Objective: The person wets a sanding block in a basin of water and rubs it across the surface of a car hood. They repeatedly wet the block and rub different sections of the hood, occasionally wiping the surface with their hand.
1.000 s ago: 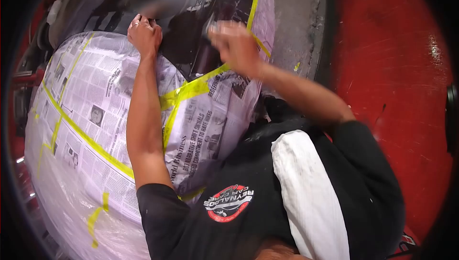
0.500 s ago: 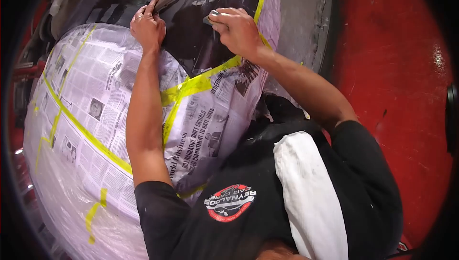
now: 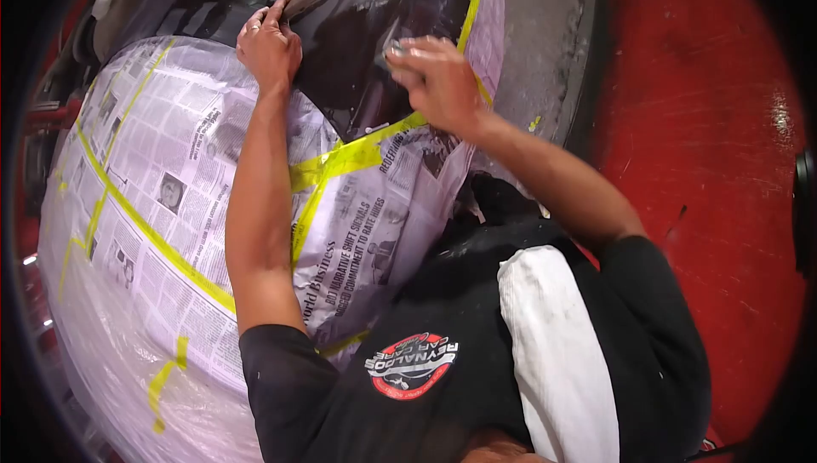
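Over a glossy black car panel (image 3: 340, 63) both of my hands are at work. My left hand (image 3: 271, 53) rests at the panel's near left edge, its fingers closed on a flat brown-grey block (image 3: 302, 2) that sticks out past the fingertips. Farther right, my right hand (image 3: 441, 80) is bent over the panel, slightly blurred, with its fingers pinched on a small grey pad (image 3: 395, 48) that is mostly hidden. Yellow masking tape (image 3: 353, 155) runs along the panel's border just below my hands.
Newspaper sheets (image 3: 170, 157) under clear plastic film (image 3: 196, 403) cover the car on the left. A grey masked strip (image 3: 545, 54) lies right of the panel, beside the red floor (image 3: 698, 122). A white cloth (image 3: 557, 344) hangs over my shoulder.
My right hand has moved a little right and down across the panel with the grey pad. My left hand keeps hold of the block in nearly the same place.
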Demonstrator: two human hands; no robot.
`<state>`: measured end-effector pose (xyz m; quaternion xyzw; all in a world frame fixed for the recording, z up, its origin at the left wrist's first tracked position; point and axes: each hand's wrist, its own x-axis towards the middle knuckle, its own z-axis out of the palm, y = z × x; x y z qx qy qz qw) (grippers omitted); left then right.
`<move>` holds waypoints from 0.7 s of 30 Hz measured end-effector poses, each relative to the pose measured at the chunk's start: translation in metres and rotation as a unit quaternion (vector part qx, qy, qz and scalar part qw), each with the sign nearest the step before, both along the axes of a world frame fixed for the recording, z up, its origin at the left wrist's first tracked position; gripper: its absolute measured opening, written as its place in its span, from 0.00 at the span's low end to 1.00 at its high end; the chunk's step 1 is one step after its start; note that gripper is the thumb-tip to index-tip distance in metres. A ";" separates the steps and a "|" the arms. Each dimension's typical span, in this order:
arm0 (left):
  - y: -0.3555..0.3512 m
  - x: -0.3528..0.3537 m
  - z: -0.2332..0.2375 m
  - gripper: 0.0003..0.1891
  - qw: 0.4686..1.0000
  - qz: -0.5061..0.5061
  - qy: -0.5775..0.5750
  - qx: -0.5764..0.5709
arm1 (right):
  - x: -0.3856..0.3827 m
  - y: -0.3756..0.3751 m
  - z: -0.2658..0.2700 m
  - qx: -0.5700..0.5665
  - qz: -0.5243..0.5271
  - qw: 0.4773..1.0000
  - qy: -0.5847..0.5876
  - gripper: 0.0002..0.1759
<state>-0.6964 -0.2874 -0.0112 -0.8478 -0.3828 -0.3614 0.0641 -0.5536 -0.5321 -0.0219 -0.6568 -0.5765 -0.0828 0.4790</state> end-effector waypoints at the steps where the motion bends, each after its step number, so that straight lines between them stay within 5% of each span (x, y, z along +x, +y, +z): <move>1: 0.000 0.000 0.001 0.18 1.000 -0.001 0.002 -0.001 | 0.006 0.005 0.002 -0.015 0.007 1.000 0.003 0.12; 9: 0.002 -0.001 -0.001 0.18 1.000 -0.014 -0.011 -0.001 | -0.002 -0.001 0.008 -0.055 -0.015 0.996 0.074 0.14; 15: 0.001 0.001 -0.002 0.19 0.999 -0.007 -0.034 -0.037 | -0.006 -0.003 0.009 -0.057 -0.035 0.998 0.007 0.14; 17: 0.003 -0.001 -0.002 0.19 0.999 -0.011 -0.031 -0.037 | -0.002 0.002 0.005 -0.044 -0.022 0.995 0.084 0.14; 21: 0.005 -0.001 -0.004 0.18 0.999 -0.023 -0.033 -0.025 | 0.012 0.019 0.014 -0.057 -0.035 0.998 0.000 0.14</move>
